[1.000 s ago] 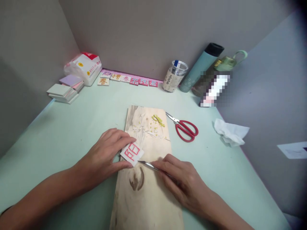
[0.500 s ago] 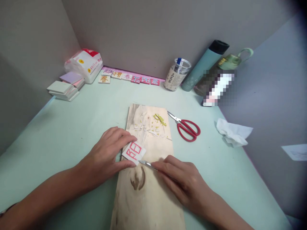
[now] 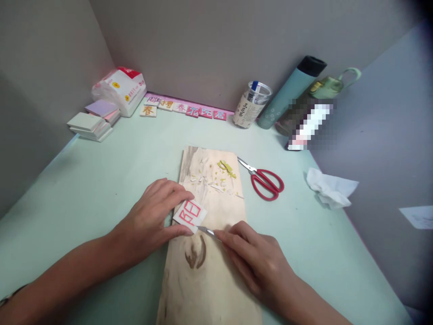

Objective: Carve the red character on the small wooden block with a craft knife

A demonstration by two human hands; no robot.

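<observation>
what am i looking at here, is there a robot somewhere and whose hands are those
There is no robot: a person is working bare-handed. All the pictures come from one camera worn on that person's head, looking forward and down, so the hands are the wearer's own. The left hand steadies a white tile with a red character against a wooden board. The right hand holds a slim knife, its tip at the tile's edge. Shavings lie on the board's far end. On the pale green table are red-handled scissors, a crumpled tissue and, further back, more character tiles.
</observation>
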